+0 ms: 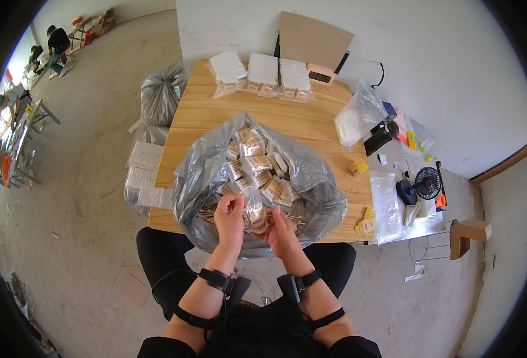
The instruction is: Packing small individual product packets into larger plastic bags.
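A small clear packet of what look like wooden-stick cotton swabs (255,216) is held between my two hands, over the near part of a large grey plastic bag (201,173). My left hand (230,216) pinches its upper left edge with closed fingers. At its lower right, the fingers of my right hand (281,231) are closed on it too. More swab packets (252,156) lie heaped inside the open bag. Loose thin sticks (206,218) show beside my left hand, and others near my right fingers.
The bag rests on a wooden table (192,107). Filled clear packs (263,74) line its far edge beside a small clock-like box (320,74). Yellow cards (359,167) lie at right, near a black bottle (381,138) and a fan (427,182). Stuffed bags (162,95) stand left.
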Motion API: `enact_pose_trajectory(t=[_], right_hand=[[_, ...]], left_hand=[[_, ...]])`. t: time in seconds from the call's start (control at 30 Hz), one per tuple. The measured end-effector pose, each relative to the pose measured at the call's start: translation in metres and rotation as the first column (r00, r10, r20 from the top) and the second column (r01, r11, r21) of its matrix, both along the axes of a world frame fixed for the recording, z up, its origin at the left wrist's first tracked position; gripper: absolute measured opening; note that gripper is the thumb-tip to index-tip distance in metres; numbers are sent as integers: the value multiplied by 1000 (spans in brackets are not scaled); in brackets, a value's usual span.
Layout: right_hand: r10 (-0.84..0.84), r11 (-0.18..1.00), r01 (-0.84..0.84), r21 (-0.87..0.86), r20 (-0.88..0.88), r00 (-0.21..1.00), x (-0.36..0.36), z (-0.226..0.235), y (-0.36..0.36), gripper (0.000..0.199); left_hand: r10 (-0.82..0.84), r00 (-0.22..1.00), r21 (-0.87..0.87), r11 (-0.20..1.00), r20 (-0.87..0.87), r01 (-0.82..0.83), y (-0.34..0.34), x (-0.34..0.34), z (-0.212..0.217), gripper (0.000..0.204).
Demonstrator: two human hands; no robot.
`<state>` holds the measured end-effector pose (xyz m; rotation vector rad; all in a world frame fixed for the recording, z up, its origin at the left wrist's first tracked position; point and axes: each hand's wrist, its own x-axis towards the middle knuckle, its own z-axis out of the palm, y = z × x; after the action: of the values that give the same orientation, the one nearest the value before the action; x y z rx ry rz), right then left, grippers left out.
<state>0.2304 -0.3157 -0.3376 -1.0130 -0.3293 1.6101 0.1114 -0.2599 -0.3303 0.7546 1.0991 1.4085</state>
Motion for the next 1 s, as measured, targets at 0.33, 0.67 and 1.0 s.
enact_pose_trajectory(t=[0.33,0.67,1.0], right_hand=[[-105,985,158,-71,485,868,8,-13,-4,37],[-23,999,42,8,929,370,40,-41,11,34],[-41,986,-165,8,980,-194,9,-7,4,24]], left_hand=[[-134,989,-120,985,-59,126,-15,-11,0,18],[31,634,73,997,-772,40,6,-54,-21,29],[111,683,90,994,-722,-66,5,-69,-6,27]])
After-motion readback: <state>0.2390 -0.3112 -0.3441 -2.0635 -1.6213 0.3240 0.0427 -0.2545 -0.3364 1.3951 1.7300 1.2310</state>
